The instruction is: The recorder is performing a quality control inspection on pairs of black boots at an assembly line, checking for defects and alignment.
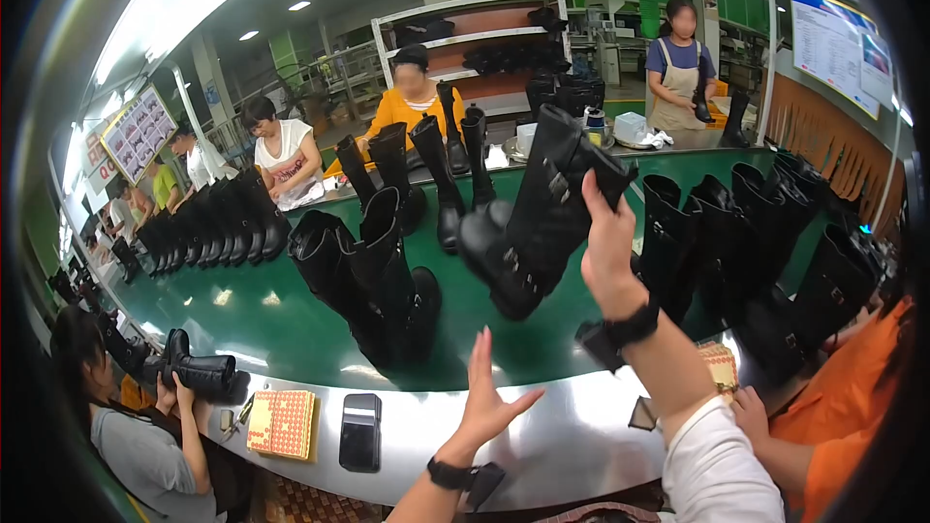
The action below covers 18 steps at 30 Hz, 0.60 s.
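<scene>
On my feed, right hand grips black boots lifted above green belt, left hand spread by its near edge, standing boots unlifted.

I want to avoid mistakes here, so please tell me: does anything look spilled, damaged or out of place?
Nothing clearly stands out: I see no spill or obvious damage. The black boots in the right hand lean, but that fits being held.

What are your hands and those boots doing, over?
Right hand: holding tilted black buckled boots. Left hand: open, empty. More black boots standing on both sides.
</scene>
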Available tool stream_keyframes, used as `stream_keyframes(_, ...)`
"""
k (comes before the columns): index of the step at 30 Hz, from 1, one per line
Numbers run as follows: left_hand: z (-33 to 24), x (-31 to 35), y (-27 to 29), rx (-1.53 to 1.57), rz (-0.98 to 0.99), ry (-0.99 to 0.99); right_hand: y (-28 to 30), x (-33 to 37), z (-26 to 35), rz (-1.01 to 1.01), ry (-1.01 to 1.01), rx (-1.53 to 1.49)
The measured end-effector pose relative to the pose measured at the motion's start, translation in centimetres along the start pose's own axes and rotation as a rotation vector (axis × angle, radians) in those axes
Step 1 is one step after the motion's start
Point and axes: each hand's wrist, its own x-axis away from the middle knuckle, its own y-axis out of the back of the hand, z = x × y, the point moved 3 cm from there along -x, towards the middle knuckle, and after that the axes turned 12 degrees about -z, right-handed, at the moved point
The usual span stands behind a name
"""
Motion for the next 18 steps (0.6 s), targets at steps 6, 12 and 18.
stream_keyframes(6, -4.1, 6.7, -2.0, -0.331, -0.149, -0.122, 5.4, 16.5, 7.7, 0.175, -0.391, -0.032)
stream_keyframes(12, -0.1, 11.5, -2.1, 0.128, 0.074, 0.086, 8.8, 19.2, 10.1, 0.628, 0.02, 0.49)
stream_keyframes(18, 3.5, 12.0, -0.5, 0.143, 0.195, 0.239, 10.5, 17.9, 7.9, 0.412, 0.333, 0.784)
